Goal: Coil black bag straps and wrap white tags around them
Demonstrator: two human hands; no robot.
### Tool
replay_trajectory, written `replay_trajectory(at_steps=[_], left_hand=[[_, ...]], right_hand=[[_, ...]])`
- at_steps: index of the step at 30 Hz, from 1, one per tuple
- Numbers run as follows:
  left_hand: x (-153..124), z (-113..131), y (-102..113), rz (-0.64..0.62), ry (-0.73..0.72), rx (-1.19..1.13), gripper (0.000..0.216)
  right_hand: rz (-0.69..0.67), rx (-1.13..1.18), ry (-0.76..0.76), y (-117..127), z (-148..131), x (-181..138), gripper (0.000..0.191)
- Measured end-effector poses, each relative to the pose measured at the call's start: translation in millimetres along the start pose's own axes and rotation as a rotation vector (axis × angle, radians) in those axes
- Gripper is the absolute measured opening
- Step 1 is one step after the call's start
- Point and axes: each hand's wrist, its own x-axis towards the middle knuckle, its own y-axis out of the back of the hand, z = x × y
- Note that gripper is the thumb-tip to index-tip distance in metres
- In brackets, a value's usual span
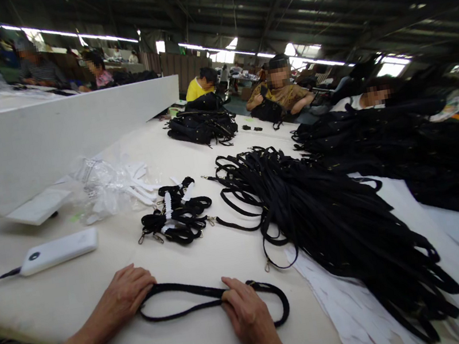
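A long black strap [285, 302] lies folded in loops on the pale table in front of me. My left hand [129, 295] is closed on the strap's left end, with the fingertips partly hidden behind the hand. Further right, my right hand [247, 311] grips the strands nearer the other end, and a rounded loop sticks out past it. Beyond my hands sits a small group of bundled black straps [176, 218] with metal hooks and white wraps. A large heap of loose black straps [304, 201] spreads to the right.
A white power bank [59, 252] with a cable lies at left, near clear plastic bags [104, 183] and a white partition [53, 130]. White strips [342, 305] lie under the strap heap. Black bags [202, 125] are piled farther back, where several people sit working.
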Motion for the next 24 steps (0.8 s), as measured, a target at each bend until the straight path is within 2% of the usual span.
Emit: replay_trajectory(at_steps=[6,9,11,13,16,18,20,22,24], left_hand=[[-8.3,-15.3,-2.2,-0.037,-0.028,0.017,0.019],[-10.9,-13.0,4.7,-0.077,-0.025,0.006,0.02],[-8.1,0.6,9.5,-0.091,0.023,0.001,0.026],[-0.1,22.3,9.4,-0.097,0.048,-0.008,0.042],[18.8,58.6,-4.2,-0.111,0.0,-0.033,0.057],[32.4,78.2,-18.6,-0.1,-0.034,-0.058,0.052],[44.4,90.5,-31.4,-0.091,-0.046,-0.095,0.038],[53.6,95.6,-39.1,-0.099,-0.054,-0.125,0.024],[59.9,95.8,-41.6,-0.116,-0.073,-0.143,0.021]], right_hand=[[-0.026,-0.067,-0.078,-0.6,-3.4,4.6,0.014],[-0.024,-0.114,-0.076,-0.5,-0.9,4.5,0.015],[-0.023,-0.134,-0.07,-0.1,0.0,4.9,0.016],[-0.037,-0.149,-0.071,1.0,-0.6,5.8,0.015],[-0.077,-0.17,-0.072,3.0,-3.2,6.7,0.016],[-0.099,-0.188,-0.063,3.6,-4.8,6.4,0.016],[-0.118,-0.208,-0.05,4.7,-5.5,5.8,0.016],[-0.156,-0.213,-0.052,8.5,-4.5,6.3,0.013],[-0.216,-0.187,-0.073,17.5,-0.4,9.4,0.009]])
